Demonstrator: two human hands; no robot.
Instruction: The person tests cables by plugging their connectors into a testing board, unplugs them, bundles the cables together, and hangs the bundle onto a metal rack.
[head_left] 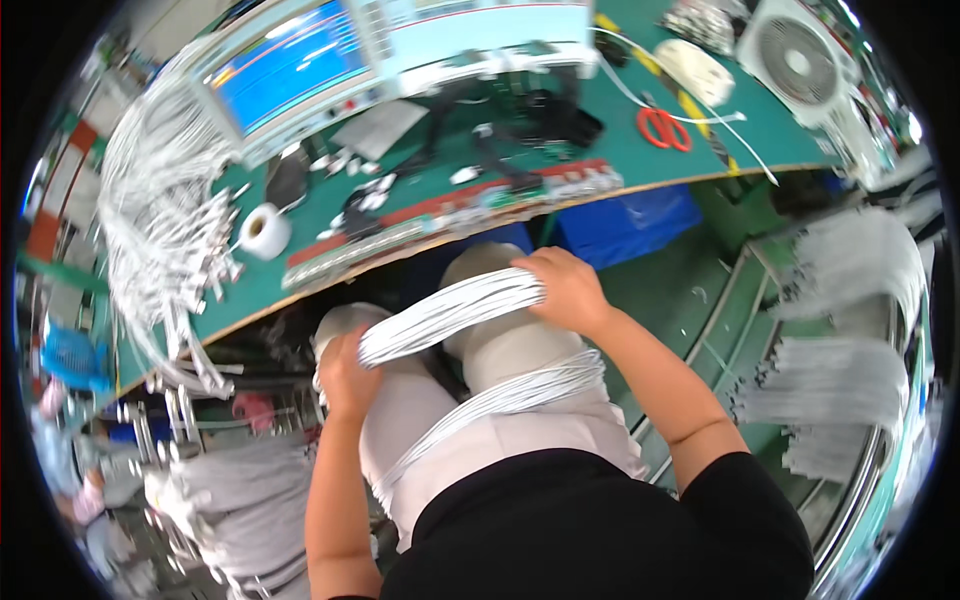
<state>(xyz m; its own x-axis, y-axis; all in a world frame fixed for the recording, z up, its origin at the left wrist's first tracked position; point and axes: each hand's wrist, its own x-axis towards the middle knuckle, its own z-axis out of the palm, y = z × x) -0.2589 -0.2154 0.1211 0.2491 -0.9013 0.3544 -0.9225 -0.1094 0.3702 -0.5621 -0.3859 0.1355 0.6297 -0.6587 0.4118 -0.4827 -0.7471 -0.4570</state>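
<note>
Above my thighs a thick bundle of white cables (450,315) is stretched between my two hands. My left hand (350,378) is closed around its left end, and my right hand (568,288) grips the right end, fingers over the top. More white cable strands (505,398) lie in a curve across my lap; whether they belong to the same bundle I cannot tell. The far fingers of my left hand are hidden.
Ahead is a green workbench (770,145) with a screened machine (300,65), a white tape roll (265,232), red scissors (663,129) and a fan (797,60). A cable heap (160,190) hangs over its left side. Racks of cables (830,380) stand right; grey cable bundles (240,500) lie left.
</note>
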